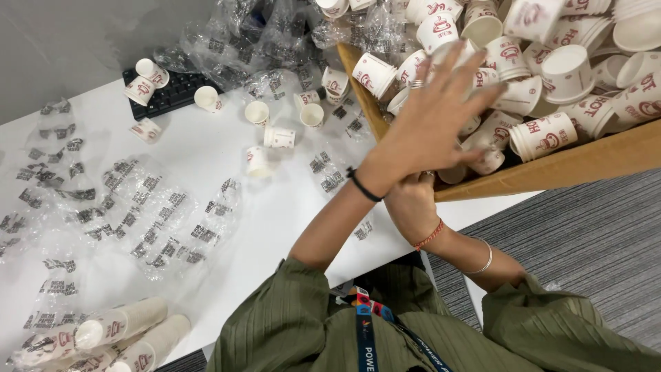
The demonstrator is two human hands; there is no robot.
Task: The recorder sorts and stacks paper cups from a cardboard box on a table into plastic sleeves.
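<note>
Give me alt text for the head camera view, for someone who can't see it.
A person's left hand, fingers spread, reaches over a cardboard box heaped with paper cups, the right hand beneath it. Loose cups and plastic wrappers litter the white table.

We are holding our left hand [430, 120] flat and open over the paper cups [544, 134] piled in the cardboard box [585, 162]. Our right hand [413, 203] is sitting under it at the box's edge, while loose cups [279, 136] and clear wrappers [144, 213] are lying across the white surface [206, 148].
</note>
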